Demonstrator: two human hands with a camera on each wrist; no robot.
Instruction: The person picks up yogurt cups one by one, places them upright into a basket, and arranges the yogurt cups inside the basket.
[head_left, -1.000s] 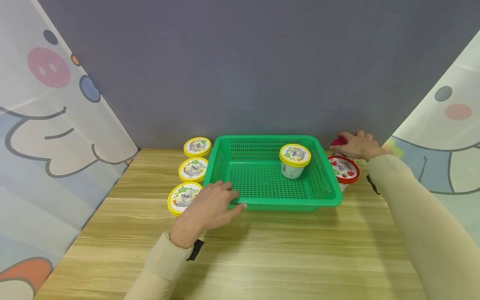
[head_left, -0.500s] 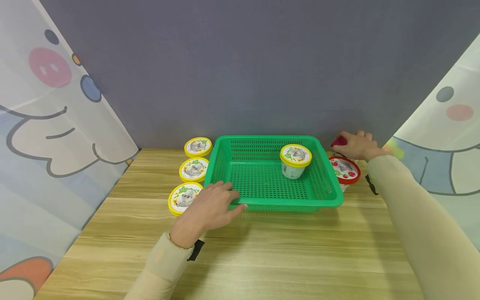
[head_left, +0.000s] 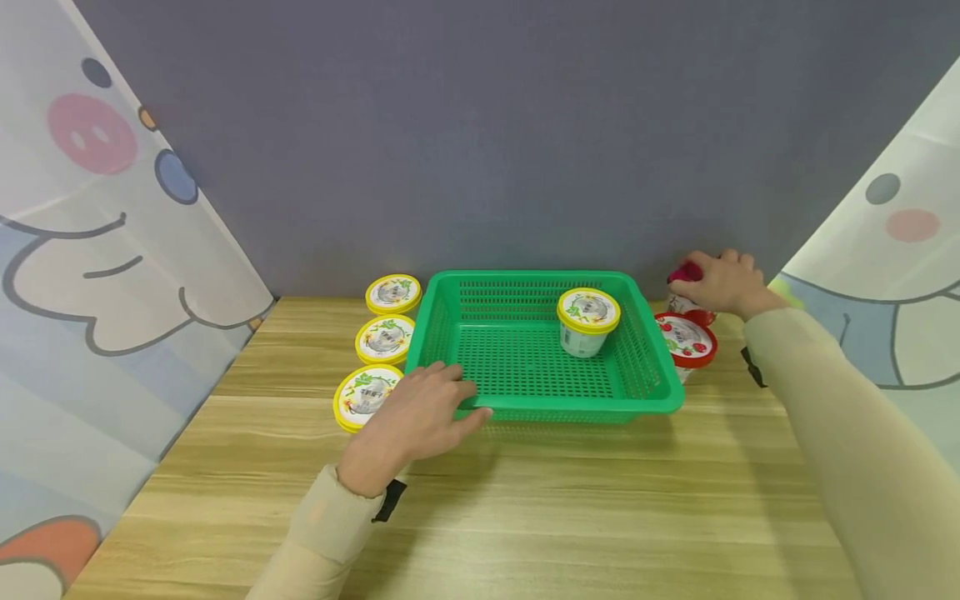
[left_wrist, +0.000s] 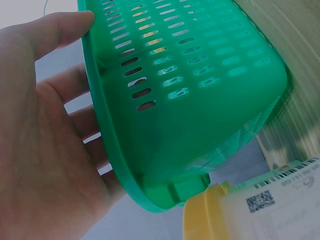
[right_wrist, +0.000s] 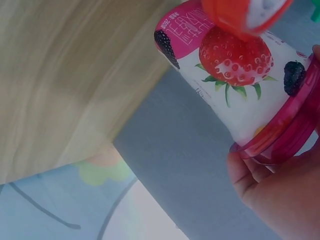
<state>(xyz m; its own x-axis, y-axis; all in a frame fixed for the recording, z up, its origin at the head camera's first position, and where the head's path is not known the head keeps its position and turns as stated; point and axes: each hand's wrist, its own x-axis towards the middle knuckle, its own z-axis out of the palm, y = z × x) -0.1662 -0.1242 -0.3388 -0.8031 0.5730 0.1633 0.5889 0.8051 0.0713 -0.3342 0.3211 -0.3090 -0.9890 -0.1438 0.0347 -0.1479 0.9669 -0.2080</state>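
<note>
Head view: light is even, mod. bright; soft shadows lie on table, w/ pale sheen nr. its middle. Wrist views are hazier; in right one, red lid looks blurred.

White lettering in Chinese characters stands on the pink panel of the magenta-lidded cup, turned over in the right wrist view and too blurred to read surely. In the left wrist view, a yellow-lidded cup bears a square matrix code, a barcode and faint print too soft to read. In the head view, dark characters mark the lid of the nearest left-hand tub, and smaller ones the lid of the tub in the green basket; neither set is legible.
</note>
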